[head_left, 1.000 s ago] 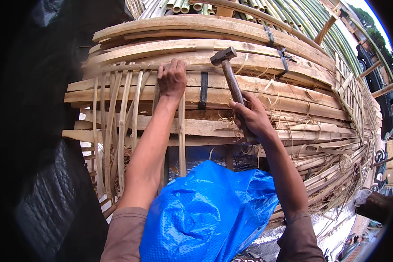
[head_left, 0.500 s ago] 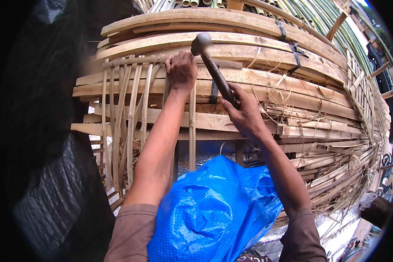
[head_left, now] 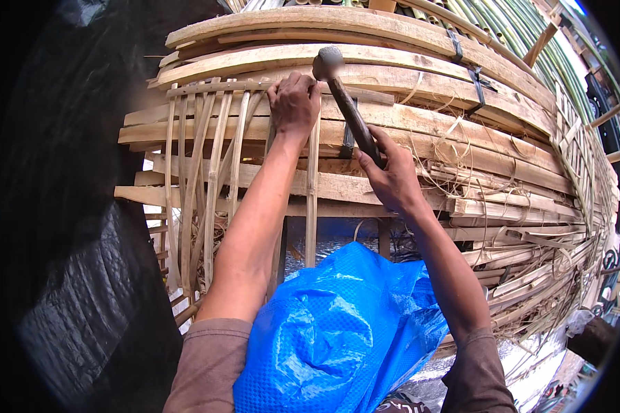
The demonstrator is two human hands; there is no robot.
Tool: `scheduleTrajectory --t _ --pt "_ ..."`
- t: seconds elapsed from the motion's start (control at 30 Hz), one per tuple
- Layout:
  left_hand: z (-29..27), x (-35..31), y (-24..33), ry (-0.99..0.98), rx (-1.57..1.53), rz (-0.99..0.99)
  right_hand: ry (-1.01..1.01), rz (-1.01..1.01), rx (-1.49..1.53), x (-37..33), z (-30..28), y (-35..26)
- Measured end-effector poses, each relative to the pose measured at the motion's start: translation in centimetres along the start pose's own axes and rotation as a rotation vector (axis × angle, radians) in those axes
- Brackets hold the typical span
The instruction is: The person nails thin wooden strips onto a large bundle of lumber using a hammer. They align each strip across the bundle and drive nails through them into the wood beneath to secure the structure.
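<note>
My right hand (head_left: 395,173) grips a hammer (head_left: 353,122) by the lower end of its dark handle. The hammer's head is raised just right of my left hand and does not touch it. Knuckles up, my left hand (head_left: 294,107) is closed over the right part of a thin bamboo crosspiece (head_left: 220,87), where an upright slat meets it. Its fingertips are hidden, so a nail cannot be made out. Several narrow bamboo slats (head_left: 217,155) hang down from this crosspiece to the left of my hand, and another slat (head_left: 312,199) runs down below it.
Long sawn wooden planks (head_left: 393,127) lie stacked beneath the bamboo frame, some bound with black straps (head_left: 477,89). A blue plastic sheet (head_left: 324,330) covers my lap. Split bamboo strips (head_left: 523,255) are heaped at right. Black sheeting (head_left: 83,275) hangs at left; green bamboo poles (head_left: 510,41) lie at far right.
The view has shifted slightly, so the planks and frame appear a little higher and farther right. Both hands keep their holds, and the hammer stays raised.
</note>
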State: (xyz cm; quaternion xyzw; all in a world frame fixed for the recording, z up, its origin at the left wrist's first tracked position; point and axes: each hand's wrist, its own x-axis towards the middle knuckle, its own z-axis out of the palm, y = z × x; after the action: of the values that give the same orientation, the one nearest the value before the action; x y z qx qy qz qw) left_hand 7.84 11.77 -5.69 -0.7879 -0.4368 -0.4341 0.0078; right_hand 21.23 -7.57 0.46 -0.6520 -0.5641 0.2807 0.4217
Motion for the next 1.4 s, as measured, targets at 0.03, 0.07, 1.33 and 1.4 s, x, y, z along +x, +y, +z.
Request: scheduleTrajectory --t 0.03,0.07,1.33,1.4 --pt "-0.1 0.0 -0.1 -0.003 -0.010 -0.003 -0.007 0.025 0.017 0.0 0.0 -0.2" --pt "0.0 0.0 0.0 -0.001 -0.009 -0.003 0.011 0.008 0.025 -0.1 0.1 -0.3" --pt "0.4 0.0 -0.2 0.052 -0.036 -0.046 0.151 -0.123 -0.049 0.1 0.5 -3.2" --pt "0.4 0.0 0.0 0.043 -0.049 -0.050 0.086 -0.067 -0.091 0.0 0.8 -2.1"
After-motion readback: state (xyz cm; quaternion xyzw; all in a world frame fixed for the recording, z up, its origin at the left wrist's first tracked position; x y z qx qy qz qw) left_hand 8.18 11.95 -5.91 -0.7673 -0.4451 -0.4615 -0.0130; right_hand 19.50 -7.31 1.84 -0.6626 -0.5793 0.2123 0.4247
